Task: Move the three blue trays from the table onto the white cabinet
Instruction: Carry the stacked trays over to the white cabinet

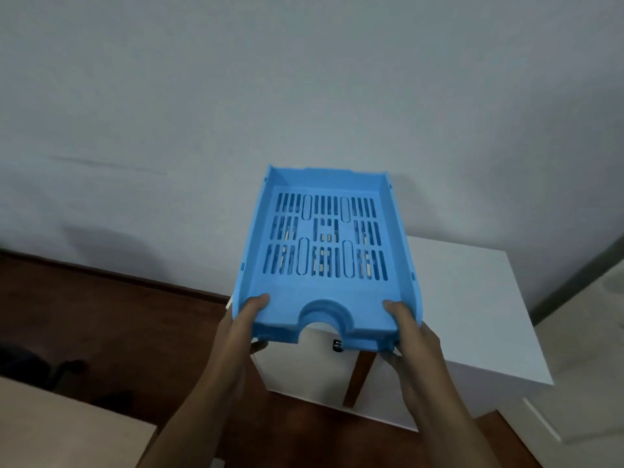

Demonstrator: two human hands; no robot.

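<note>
A light blue slotted tray point(326, 288) with a half-round notch in its near edge is held in the air, over the left part of the white cabinet point(472, 298). My left hand point(241, 327) grips its near left corner, thumb on top. My right hand point(410, 336) grips the near right corner the same way. Whether more trays are stacked under it I cannot tell; layered blue edges show at the near rim.
The cabinet stands against a pale wall on a dark wooden floor point(118, 315). A brown wooden leg point(359, 376) shows in front of the cabinet. A light tabletop corner point(67, 430) lies at lower left, another pale surface point(580, 359) at right.
</note>
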